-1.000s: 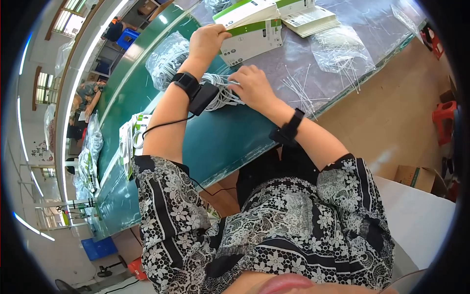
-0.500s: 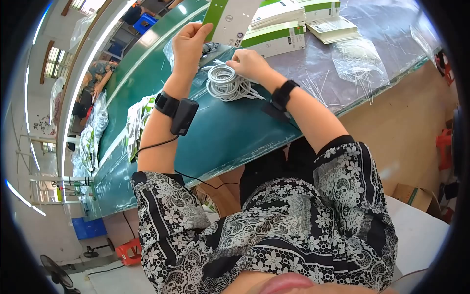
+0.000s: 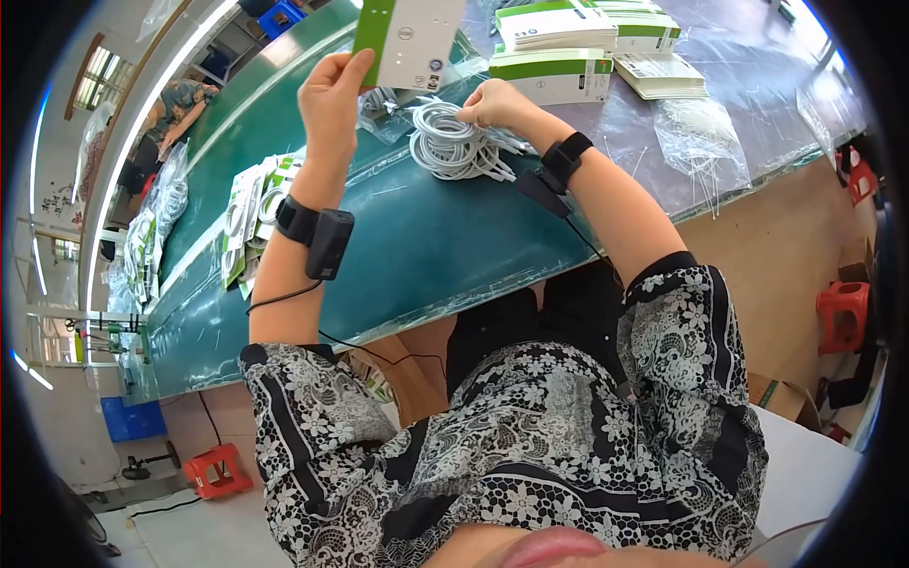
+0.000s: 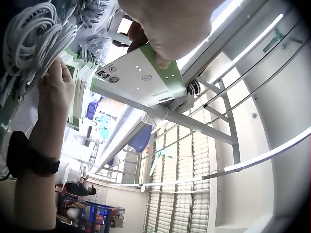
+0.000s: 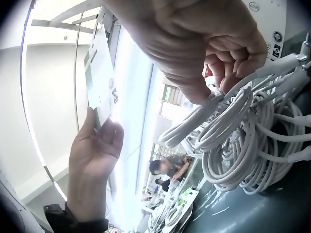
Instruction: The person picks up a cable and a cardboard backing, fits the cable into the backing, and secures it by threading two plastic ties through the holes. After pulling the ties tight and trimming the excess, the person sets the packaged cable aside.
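Note:
My left hand (image 3: 329, 106) holds a white card with a green band (image 3: 413, 45) by its edge, raised above the table. The left wrist view shows the card (image 4: 141, 76) face on, with small holes and printed marks. My right hand (image 3: 502, 104) is at a pile of coiled white cables (image 3: 453, 142) on the green table. Up close in the right wrist view, the thumb and fingers of that hand pinch one coiled cable (image 5: 192, 119) at the near side of the pile (image 5: 228, 165).
Stacks of green and white cards (image 3: 551, 78) stand at the back right. A clear bag of thin white ties (image 3: 696, 133) lies right of them. Carded cables (image 3: 254, 213) lie at the left of the green table (image 3: 417, 256). A red stool (image 3: 841, 317) is on the floor at right.
My left hand has lifted a card away from the stacks and moved it left. My right hand has stayed by the cable pile, its fingers now at a coil.

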The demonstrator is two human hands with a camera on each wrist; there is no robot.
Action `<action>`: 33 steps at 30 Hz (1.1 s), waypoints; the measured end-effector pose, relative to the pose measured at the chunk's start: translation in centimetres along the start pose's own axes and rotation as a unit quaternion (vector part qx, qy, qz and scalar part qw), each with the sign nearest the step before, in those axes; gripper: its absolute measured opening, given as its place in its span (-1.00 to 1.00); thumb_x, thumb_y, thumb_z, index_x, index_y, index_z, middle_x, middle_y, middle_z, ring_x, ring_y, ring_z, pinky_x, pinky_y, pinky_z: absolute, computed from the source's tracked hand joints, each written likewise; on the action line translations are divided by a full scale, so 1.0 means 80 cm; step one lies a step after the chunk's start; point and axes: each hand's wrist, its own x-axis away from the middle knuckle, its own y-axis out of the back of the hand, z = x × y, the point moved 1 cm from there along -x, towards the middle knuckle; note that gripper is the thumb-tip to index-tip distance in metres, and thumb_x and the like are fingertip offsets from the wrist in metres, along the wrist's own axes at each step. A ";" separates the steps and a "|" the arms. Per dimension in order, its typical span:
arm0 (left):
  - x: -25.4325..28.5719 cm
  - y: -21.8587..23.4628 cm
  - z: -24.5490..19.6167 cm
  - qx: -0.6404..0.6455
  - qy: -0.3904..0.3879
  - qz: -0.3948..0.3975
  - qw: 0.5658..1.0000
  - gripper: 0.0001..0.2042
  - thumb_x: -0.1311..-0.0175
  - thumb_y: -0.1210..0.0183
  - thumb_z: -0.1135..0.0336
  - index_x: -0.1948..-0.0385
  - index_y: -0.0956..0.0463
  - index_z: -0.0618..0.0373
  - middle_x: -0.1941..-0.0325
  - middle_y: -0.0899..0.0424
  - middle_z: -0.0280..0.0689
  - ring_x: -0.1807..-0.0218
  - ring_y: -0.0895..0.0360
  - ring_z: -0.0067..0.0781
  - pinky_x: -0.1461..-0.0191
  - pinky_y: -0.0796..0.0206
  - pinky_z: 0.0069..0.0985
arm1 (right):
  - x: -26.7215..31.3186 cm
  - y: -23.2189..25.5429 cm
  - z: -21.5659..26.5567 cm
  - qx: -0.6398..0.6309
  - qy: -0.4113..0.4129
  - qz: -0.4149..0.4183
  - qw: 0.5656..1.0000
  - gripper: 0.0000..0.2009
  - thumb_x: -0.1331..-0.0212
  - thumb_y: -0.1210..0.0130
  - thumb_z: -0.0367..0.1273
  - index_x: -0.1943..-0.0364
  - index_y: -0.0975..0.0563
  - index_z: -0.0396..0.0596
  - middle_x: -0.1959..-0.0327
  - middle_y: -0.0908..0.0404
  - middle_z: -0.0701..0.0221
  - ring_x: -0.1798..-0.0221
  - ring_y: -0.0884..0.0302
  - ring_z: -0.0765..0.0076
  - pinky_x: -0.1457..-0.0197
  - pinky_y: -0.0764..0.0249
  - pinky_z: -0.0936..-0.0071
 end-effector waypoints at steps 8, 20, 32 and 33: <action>0.034 0.037 -0.017 0.065 0.011 -0.019 0.998 -0.87 -0.28 -0.19 0.38 0.31 -0.55 0.27 0.35 -0.62 -0.33 0.33 -0.57 -0.58 0.22 -0.51 -0.55 | 0.085 0.029 0.023 -0.198 -0.008 0.027 0.980 -0.80 -0.03 -0.30 -0.31 0.40 -0.61 -0.17 0.54 -0.55 0.49 0.54 -0.40 0.65 0.47 -0.35 0.70; 0.154 0.038 -0.041 0.103 0.159 -0.025 0.982 -0.88 -0.41 -0.01 0.33 0.23 -0.43 0.17 0.23 -0.64 -0.23 0.30 -0.63 -0.45 0.21 -0.55 -0.51 | 0.175 0.073 -0.052 -0.544 -0.065 0.194 0.814 -0.84 -0.22 -0.15 -0.35 0.29 -0.54 -0.18 0.46 -0.59 0.47 0.44 -0.53 0.68 0.38 -0.51 0.70; 0.200 -0.059 0.023 0.086 0.312 0.113 0.939 -0.79 -0.38 0.00 0.36 0.05 -0.42 0.26 0.17 -0.63 -0.26 0.17 -0.62 -0.52 0.13 -0.49 -0.60 | 0.283 0.113 -0.065 -0.484 -0.012 -0.048 0.874 -0.83 -0.28 -0.06 -0.32 0.22 -0.52 -0.14 0.32 -0.64 0.44 0.35 -0.55 0.54 0.17 -0.51 0.54; 0.202 -0.067 0.029 0.084 0.310 0.100 0.942 -0.79 -0.38 0.00 0.36 0.05 -0.42 0.26 0.17 -0.63 -0.26 0.17 -0.62 -0.52 0.13 -0.49 -0.60 | 0.290 0.115 -0.061 -0.391 0.038 -0.122 0.911 -0.84 -0.27 -0.09 -0.32 0.22 -0.52 -0.12 0.32 -0.63 0.45 0.36 -0.54 0.51 0.16 -0.50 0.52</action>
